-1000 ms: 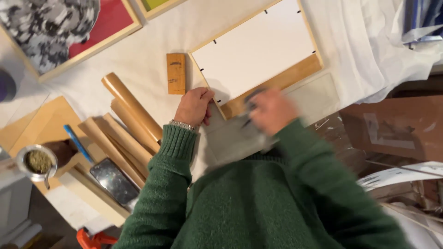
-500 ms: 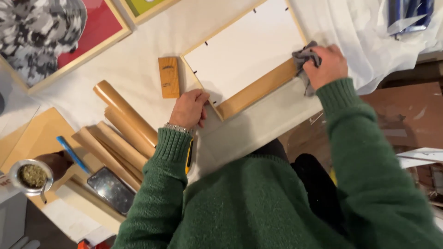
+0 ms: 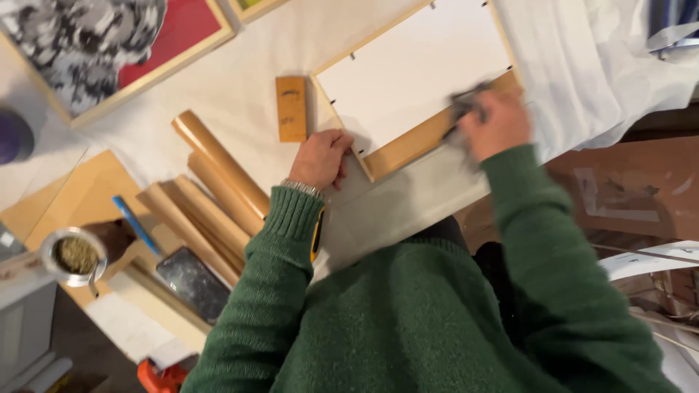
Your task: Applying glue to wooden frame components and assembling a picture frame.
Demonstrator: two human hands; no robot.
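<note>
Head view, looking down on a desk [image 3: 240, 87] covered in white paper. The wooden frame [image 3: 408, 142] lies face-down at upper centre of the picture: a pale rectangular rim around a white backing board [image 3: 415, 69], with small dark tabs along the inner edges. Its long axis runs diagonally, from lower left towards upper right, and its near rail faces the person. The left hand [image 3: 320, 159] rests flat on the frame's lower-left corner, fingers spread and pressed down, holding nothing. The right hand [image 3: 495, 124], motion-blurred, has its grip closed around a dark grey cloth [image 3: 466, 105] that touches the near rail towards its right end. A small wooden block [image 3: 291, 108] stands just left of the frame, its long side vertical in the picture. Several tan rolled tubes [image 3: 211, 189] lie side by side at left centre, slanting from upper left to lower right. A second framed picture [image 3: 109, 51], red with a black-and-white pattern, fills the upper left corner. A metal cup [image 3: 74, 256] sits at the lower left, beside a blue pen [image 3: 135, 224].
</note>
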